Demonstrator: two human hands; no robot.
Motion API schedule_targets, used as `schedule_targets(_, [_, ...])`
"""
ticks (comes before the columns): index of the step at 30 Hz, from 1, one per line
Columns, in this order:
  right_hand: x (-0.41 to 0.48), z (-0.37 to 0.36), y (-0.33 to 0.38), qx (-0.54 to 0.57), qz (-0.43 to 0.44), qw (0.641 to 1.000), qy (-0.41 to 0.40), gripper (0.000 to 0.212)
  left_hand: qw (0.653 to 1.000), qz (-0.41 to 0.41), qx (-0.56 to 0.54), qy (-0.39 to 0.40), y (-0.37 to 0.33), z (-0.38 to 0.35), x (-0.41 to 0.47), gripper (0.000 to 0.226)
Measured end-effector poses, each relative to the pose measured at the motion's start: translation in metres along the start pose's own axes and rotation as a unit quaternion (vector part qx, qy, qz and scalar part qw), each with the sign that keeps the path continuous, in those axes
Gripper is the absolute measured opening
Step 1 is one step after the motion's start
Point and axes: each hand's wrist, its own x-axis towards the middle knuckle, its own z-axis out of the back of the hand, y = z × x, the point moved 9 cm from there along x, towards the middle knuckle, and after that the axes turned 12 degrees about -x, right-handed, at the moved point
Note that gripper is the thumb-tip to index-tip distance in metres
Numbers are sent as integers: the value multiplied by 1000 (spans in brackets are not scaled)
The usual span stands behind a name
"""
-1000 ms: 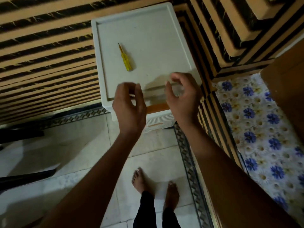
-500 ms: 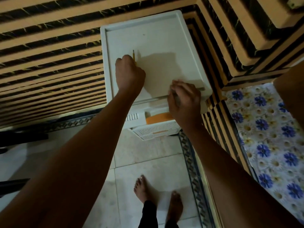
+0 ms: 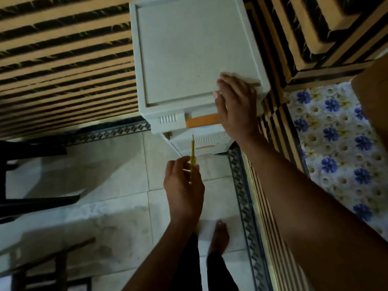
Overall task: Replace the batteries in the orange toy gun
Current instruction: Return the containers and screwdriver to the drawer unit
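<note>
Screwdriver work is not the step in hand yet. My judgement is that the person is fetching what the job needs from the white plastic drawer cabinet (image 3: pixel 189 49).

The left hand (image 3: pixel 183 192) hangs over the tiled floor (image 3: pixel 117 164) in front of the cabinet. Its fingers and thumb are curled round the handle of a slim yellow screwdriver (image 3: pixel 192 159), whose metal shaft points up toward the lower drawer (image 3: pixel 210 141). The right hand (image 3: pixel 238 108) lies over the cabinet's front right corner and holds nothing. Its fingers are stretched flat onto the top lip, its thumb is out to the side, and its palm covers the right end of the top drawer's orange handle strip (image 3: pixel 201 122).

The orange toy gun is nowhere in view, and neither are any batteries. Whether they sit inside a drawer cannot be told.

To do this well, the right hand should drop from the lip to the orange strip, hook under it and pull straight out. A light plastic cabinet probably skids or tips if tugged at one corner. The left hand would do best to turn the screwdriver tip away from the drawer front and from the bare foot (image 3: pixel 219 234) below. It could instead set the tool on the cabinet top, so both hands are free. In this dim light, the drawer's contents need a proper look.
</note>
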Motion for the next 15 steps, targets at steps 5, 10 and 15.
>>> schedule_targets(5, [-11, -4, -1, -32, 27, 999, 12, 42, 996, 69, 53, -1, 53, -20, 12, 22])
schedule_targets(10, [-9, -5, -3, -46, 34, 998, -21, 43, 990, 85, 116, 12, 88, -53, 82, 20])
schedule_targets(15, [-13, -7, -3, -57, 37, 997, -31, 44, 986, 93, 140, -5, 102, -76, 144, 22])
